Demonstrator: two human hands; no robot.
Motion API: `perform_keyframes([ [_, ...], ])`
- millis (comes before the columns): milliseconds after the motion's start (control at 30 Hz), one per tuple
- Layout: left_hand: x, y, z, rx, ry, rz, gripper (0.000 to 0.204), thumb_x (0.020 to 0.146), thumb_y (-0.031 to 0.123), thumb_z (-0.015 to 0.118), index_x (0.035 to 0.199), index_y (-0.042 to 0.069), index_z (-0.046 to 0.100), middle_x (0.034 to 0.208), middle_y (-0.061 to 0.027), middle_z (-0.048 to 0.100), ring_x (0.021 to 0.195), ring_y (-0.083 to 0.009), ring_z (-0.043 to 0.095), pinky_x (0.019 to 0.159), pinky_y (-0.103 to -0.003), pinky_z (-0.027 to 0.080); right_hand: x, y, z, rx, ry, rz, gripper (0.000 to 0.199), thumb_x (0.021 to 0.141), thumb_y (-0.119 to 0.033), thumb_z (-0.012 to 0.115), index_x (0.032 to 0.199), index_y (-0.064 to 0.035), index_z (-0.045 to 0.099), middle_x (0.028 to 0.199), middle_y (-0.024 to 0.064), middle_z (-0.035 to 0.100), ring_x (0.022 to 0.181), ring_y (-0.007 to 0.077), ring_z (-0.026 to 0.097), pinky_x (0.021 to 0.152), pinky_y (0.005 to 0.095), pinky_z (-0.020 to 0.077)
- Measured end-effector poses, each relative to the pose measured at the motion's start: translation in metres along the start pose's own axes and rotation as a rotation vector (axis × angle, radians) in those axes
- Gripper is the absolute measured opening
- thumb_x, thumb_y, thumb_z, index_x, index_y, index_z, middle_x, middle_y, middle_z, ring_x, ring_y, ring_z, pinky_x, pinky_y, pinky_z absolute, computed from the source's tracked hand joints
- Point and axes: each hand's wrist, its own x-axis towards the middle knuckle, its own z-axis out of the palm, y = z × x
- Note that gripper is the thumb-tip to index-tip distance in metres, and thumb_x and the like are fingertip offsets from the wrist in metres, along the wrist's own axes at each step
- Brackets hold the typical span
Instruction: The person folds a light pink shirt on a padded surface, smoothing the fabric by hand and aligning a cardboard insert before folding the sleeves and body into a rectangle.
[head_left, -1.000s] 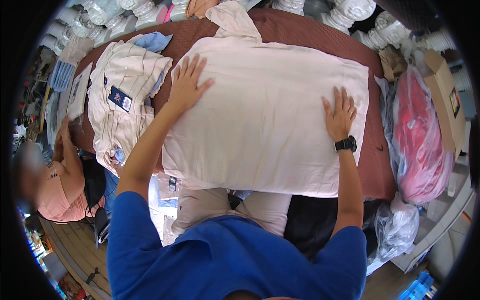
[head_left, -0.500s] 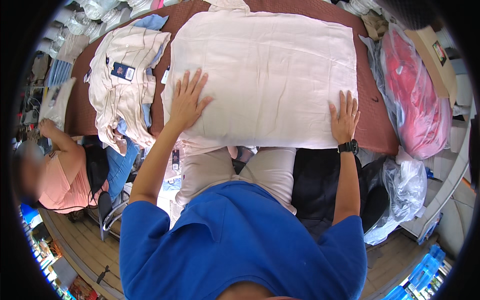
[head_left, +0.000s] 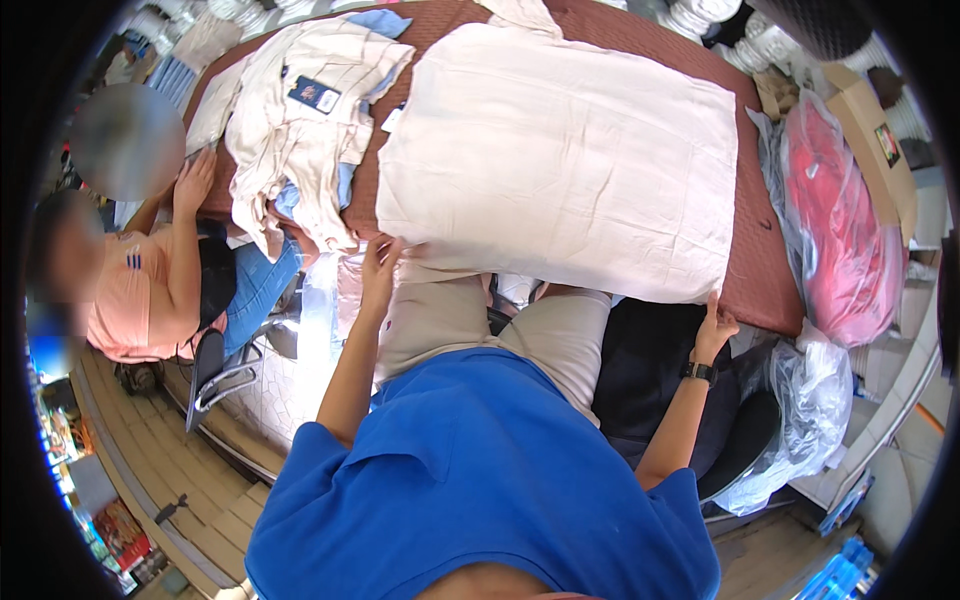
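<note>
A cream shirt [head_left: 560,160] lies spread flat in front of me, a sleeve reaching past its far edge. At its near left corner, my left hand [head_left: 380,262] has its fingers bent together on the cloth; they are slightly blurred. My right hand [head_left: 714,330], with a dark watch on the wrist, pinches the near right corner at the table's edge. To the left lies a loose heap of cream striped shirts [head_left: 290,140] with a dark hang tag [head_left: 314,95] on top and light blue cloth showing beneath.
The brown cloth-covered table [head_left: 765,250] curves around the work. Red goods in a clear plastic bag [head_left: 830,220] and a cardboard box [head_left: 868,130] stand at right. Crumpled clear plastic [head_left: 800,410] lies lower right. A co-worker in a pink top [head_left: 150,290] sits at left.
Both my hands have left their flat, spread position on the shirt and drawn back to its near corners, fingers now closed. The view has turned; the co-worker's arm has moved.
</note>
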Motion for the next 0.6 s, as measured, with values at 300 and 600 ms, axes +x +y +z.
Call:
perform_keyframes([
  [300,-0.007,-0.002,-0.006,0.068,0.046,0.295,0.024,0.101,0.023,0.059,0.104,0.001,0.049,0.078,-0.0024,0.046,0.073,-0.0124,0.042,0.068,-0.029,0.040,-0.026,-0.051,0.006,0.431,-0.326,0.302,0.028,0.092,-0.029,0.073,0.093,-0.0035,0.062,0.094,0.0027,0.067,0.081,0.0091,0.060,0.072,0.0257,0.0456],
  [600,-0.057,0.064,-0.014,0.217,0.069,0.110,0.030,0.098,0.019,0.060,0.115,0.000,0.044,0.079,-0.0165,0.060,0.065,-0.0238,0.056,0.061,-0.034,0.045,0.003,-0.028,-0.013,-0.307,-0.059,-0.284,0.040,0.094,-0.033,0.070,0.101,0.0053,0.062,0.089,0.0141,0.064,0.078,0.0244,0.056,0.076,0.0377,0.0494],
])
